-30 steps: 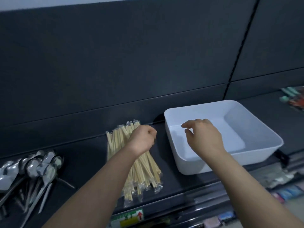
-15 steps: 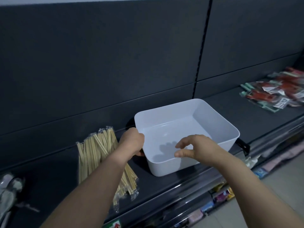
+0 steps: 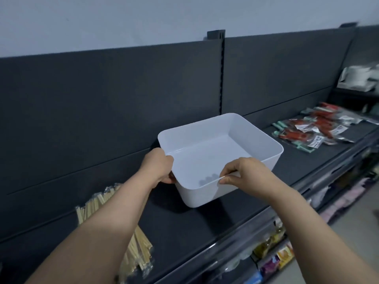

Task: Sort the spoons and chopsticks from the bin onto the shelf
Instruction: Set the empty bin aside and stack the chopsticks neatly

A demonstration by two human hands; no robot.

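Head cam has you right in front of the dark shelf (image 3: 225, 222), both arms reaching out to the white bin (image 3: 264, 138). Your left hand (image 3: 159, 167) is curled round the bin's near-left corner, knuckles facing the camera and fingers wrapped onto the outside wall. Your right hand (image 3: 249, 175) is on the near rim, just right of the middle, with thumb and forefinger pinching the edge between them and the other fingers tucked behind.

The bin sits roughly mid-shelf, close to the dark back panel (image 3: 102, 99), turned so one corner points toward you. Its inside shows plain white floor and walls. There are a few dark smudges low on the near wall, and I honestly can't tell what they are. A heavy shadow lies under the near corner, but I can't tell whether the bin is resting flat or raised off the shelf.

The chopsticks (image 3: 93, 206) are down at the lower left of the same shelf: a bundle of pale wooden sticks in clear wrappers, well apart from the bin and partly hidden behind your left forearm.

Off to the right, further along the shelf, there's a scatter of red and green packets (image 3: 313, 130) with white labels. Below the shelf edge you can see colourful goods (image 3: 270, 242) on a lower level. A pale wall (image 3: 123, 17) runs above the back panel.
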